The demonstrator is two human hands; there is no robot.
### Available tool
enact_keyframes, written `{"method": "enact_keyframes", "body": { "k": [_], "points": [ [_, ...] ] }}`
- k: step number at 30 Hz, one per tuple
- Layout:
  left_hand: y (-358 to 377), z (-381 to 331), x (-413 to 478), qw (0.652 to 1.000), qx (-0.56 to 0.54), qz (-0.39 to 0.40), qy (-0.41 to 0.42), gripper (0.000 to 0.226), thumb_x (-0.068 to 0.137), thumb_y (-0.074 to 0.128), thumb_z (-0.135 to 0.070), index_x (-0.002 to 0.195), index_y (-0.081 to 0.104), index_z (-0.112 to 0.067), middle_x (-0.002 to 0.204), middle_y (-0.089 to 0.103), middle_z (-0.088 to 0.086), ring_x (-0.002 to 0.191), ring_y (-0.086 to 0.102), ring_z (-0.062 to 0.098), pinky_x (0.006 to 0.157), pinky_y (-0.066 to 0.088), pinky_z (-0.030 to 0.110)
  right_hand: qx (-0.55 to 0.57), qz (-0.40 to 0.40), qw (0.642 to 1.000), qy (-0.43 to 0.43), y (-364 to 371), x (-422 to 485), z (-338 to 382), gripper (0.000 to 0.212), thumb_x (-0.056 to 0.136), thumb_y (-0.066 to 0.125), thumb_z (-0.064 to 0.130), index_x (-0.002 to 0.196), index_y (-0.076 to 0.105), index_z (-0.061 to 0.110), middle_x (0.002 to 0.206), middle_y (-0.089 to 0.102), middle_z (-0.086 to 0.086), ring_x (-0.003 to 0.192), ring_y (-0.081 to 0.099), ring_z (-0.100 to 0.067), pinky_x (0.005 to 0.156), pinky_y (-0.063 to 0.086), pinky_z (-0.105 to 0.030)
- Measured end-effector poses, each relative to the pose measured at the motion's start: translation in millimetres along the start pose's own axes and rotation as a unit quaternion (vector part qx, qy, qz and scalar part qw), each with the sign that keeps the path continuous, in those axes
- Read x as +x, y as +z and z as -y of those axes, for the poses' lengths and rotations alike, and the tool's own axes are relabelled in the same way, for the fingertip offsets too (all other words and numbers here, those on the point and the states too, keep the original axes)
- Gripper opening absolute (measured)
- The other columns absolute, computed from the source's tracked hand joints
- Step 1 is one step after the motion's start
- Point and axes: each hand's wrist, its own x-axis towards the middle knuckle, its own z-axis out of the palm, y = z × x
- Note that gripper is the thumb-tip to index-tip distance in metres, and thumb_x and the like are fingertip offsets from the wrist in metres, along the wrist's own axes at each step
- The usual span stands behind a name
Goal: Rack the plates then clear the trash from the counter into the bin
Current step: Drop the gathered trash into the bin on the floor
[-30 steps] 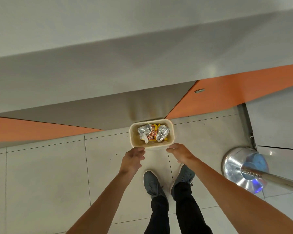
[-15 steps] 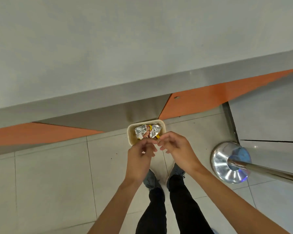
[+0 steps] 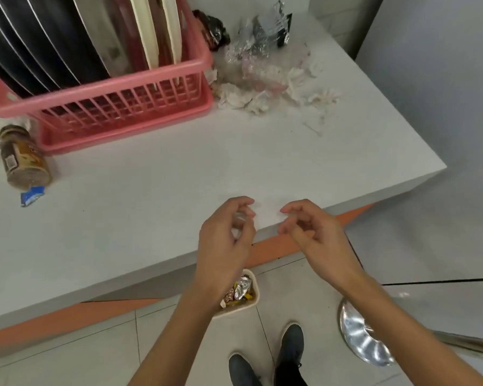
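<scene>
Counter point(image 3: 179, 174): a pale slab with its near edge running across the middle of the view. It carries everything except the bin.

Rack point(image 3: 123, 107): a pink slatted basket at the far left of the counter. The plates point(image 3: 53, 43) stand on edge in it, dark ones to the left and pale ones to the right, leaning together so the slats hold them upright. The racking step looks finished.

Trash heap point(image 3: 262, 76): crumpled tissues, clear film and foil wrappers lie just beside the rack's right end, toward the far right corner. This is the bulk of what remains to clear.

Left hand point(image 3: 223, 238) and right hand point(image 3: 313, 235): both hover over the near edge, close together but apart. Their fingers are loosely curled and nothing is seen held in them, though the fingertips are blurred. They appear free to reach for the heap.

Bin point(image 3: 236, 311): a cream tub on the floor below the near edge, partly hidden by the left forearm. It holds foil and coloured wrappers and sits within easy drop.

Bottle point(image 3: 23, 160): a brown-labelled bottle lying on its side at the left edge, with a blue wrapper point(image 3: 32, 195) just beside it.
</scene>
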Motion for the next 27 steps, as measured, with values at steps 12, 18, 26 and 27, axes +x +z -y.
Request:
{"method": "enact_keyframes", "body": {
  "k": [12, 18, 26, 27],
  "points": [
    [35, 0, 106, 0.975, 0.217, -0.04, 0.027, 0.021, 0.087, 0.055, -0.01, 0.103, 0.064, -0.021, 0.1, 0.058, -0.01, 0.081, 0.056, 0.009, 0.072, 0.051, 0.031, -0.294, 0.065, 0.953, -0.01, -103, 67, 6, 0.04, 0.09, 0.06, 0.011, 0.13, 0.059, 0.016, 0.12, 0.057, -0.002, 0.095, 0.059, -0.016, 0.08, 0.04, -0.013],
    [37, -2, 114, 0.969, 0.237, -0.068, 0.017, 0.025, 0.086, 0.058, -0.008, 0.11, 0.064, -0.012, 0.11, 0.058, 0.002, 0.101, 0.056, 0.021, 0.087, 0.047, 0.035, -0.303, -0.027, 0.952, -0.031, -137, 140, 4, 0.059, 0.086, 0.069, 0.018, 0.139, 0.046, 0.012, 0.142, 0.036, -0.011, 0.127, 0.042, -0.031, 0.102, 0.035, -0.029],
    [36, 0, 113, 0.957, 0.274, -0.097, -0.007, 0.028, 0.087, 0.056, -0.011, 0.114, 0.06, -0.013, 0.116, 0.053, 0.001, 0.102, 0.05, 0.02, 0.091, 0.043, 0.036, -0.39, -0.006, 0.92, -0.042, -125, 214, -19, 0.068, 0.091, 0.061, 0.044, 0.149, 0.037, 0.018, 0.157, 0.024, -0.012, 0.143, 0.022, -0.034, 0.118, 0.02, -0.043],
    [37, 1, 114, 0.956, 0.278, -0.097, -0.007, 0.028, 0.088, 0.056, -0.011, 0.115, 0.06, -0.013, 0.116, 0.053, 0.001, 0.103, 0.05, 0.02, 0.091, 0.043, 0.036, -0.374, -0.026, 0.925, -0.068, -124, 213, -23, 0.055, 0.092, 0.063, 0.037, 0.141, 0.049, 0.016, 0.151, 0.035, -0.012, 0.138, 0.029, -0.035, 0.115, 0.024, -0.042]
  ]
}}
